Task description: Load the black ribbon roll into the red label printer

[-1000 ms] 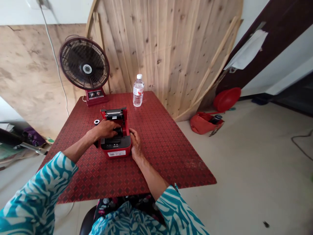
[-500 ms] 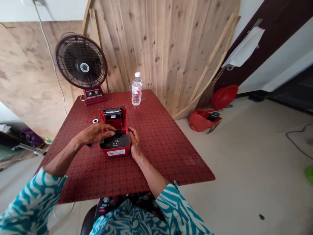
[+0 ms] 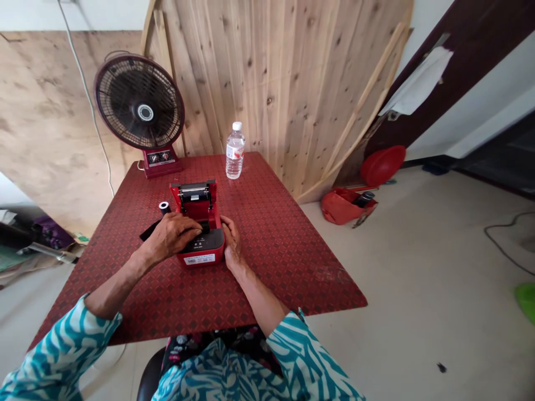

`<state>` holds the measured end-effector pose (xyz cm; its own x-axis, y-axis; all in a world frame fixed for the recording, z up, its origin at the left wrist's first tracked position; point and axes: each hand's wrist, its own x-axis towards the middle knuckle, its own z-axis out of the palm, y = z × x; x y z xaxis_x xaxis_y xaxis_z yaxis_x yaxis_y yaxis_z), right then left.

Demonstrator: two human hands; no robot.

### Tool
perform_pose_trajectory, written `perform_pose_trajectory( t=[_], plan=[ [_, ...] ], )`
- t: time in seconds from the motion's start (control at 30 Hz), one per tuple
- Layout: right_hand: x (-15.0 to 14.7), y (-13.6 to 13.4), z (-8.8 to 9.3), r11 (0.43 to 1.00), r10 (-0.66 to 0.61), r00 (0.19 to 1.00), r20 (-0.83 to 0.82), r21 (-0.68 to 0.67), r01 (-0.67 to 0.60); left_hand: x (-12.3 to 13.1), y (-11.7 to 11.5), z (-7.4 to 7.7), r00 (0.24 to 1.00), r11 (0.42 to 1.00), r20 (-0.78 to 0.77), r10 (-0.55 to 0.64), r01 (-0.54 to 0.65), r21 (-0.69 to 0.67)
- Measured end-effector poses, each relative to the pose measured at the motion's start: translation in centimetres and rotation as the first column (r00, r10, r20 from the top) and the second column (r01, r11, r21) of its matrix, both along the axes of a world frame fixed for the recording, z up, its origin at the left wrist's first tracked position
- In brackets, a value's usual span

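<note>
A small red printer [image 3: 199,252] with a black top stands on the red patterned table [image 3: 267,234], its lid [image 3: 194,196] tipped up and open. My left hand [image 3: 172,235] lies over the printer's left front, fingers spread towards the open compartment, and I see nothing held in it. My right hand [image 3: 231,245] grips the printer's right side. A small black roll with a white end [image 3: 164,207] stands just left of the lid. A flat black piece [image 3: 147,231] lies on the table partly under my left hand.
A dark red table fan [image 3: 141,111] stands at the table's far left corner, a water bottle [image 3: 234,150] at the far middle. Wooden boards lean on the wall behind. A red bag [image 3: 345,207] and a red basin [image 3: 383,165] lie on the floor to the right.
My left hand has drawn back from inside the printer's compartment to its left front. My right hand has stayed on the printer's side. The view has shifted a little.
</note>
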<state>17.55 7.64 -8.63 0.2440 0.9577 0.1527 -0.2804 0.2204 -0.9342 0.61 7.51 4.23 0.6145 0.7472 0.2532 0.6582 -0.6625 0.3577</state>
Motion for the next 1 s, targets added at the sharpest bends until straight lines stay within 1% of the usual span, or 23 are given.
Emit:
perform_pose_trajectory(
  t=[0.1,0.23,0.37,0.47,0.53,0.57,0.6,0.7,0.77,0.8,0.83,0.9,1.0],
  plan=[
    [0.0,0.1,0.0,1.000,-0.001,1.000,-0.005,-0.003,0.001,-0.1,-1.4,-0.3,1.000,0.987,-0.014,-0.018,0.020,0.160],
    [0.1,0.0,-0.1,1.000,0.004,1.000,-0.003,-0.006,-0.004,0.0,-3.6,-0.7,1.000,0.949,0.001,-0.028,0.026,0.315],
    [-0.1,-0.2,-0.2,1.000,0.015,1.000,-0.017,-0.015,-0.016,0.3,-4.9,-1.4,1.000,0.921,-0.016,-0.015,0.020,0.388],
    [0.0,0.5,0.2,0.999,0.009,0.998,-0.065,-0.049,-0.012,0.5,-5.6,-2.0,1.000,0.902,-0.008,0.014,-0.009,0.432],
    [0.2,1.8,1.2,0.999,0.000,0.997,-0.075,-0.049,-0.004,0.5,-6.0,-2.4,1.000,0.891,-0.002,0.026,-0.022,0.454],
    [0.4,2.7,2.0,1.000,0.004,0.998,-0.060,-0.026,-0.005,0.5,-6.3,-2.6,1.000,0.885,-0.002,0.031,-0.026,0.464],
    [0.6,3.6,3.0,1.000,0.011,1.000,-0.029,0.005,-0.011,0.5,-6.5,-2.8,0.999,0.881,-0.003,0.038,-0.032,0.473],
    [1.1,6.1,6.4,0.993,0.075,0.995,0.073,0.089,-0.081,0.5,-7.2,-3.3,0.998,0.864,-0.007,0.062,-0.051,0.500],
    [1.4,6.8,8.3,0.987,0.109,0.988,0.109,0.110,-0.121,0.6,-7.4,-3.4,0.997,0.861,-0.004,0.075,-0.062,0.505],
    [1.5,6.8,9.0,0.986,0.108,0.986,0.124,0.113,-0.122,0.6,-7.5,-3.5,0.997,0.861,0.000,0.078,-0.067,0.503],
    [1.6,6.5,9.5,0.986,0.098,0.985,0.144,0.117,-0.116,0.6,-7.6,-3.6,0.997,0.862,0.006,0.078,-0.070,0.501],
    [1.8,5.4,9.7,0.988,0.058,0.979,0.197,0.126,-0.084,0.6,-7.6,-3.8,0.997,0.863,0.025,0.075,-0.077,0.499],
    [1.8,2.9,8.6,0.993,0.009,0.973,0.230,0.116,-0.037,0.7,-7.7,-4.0,0.996,0.872,0.047,0.078,-0.091,0.482]
  ],
)
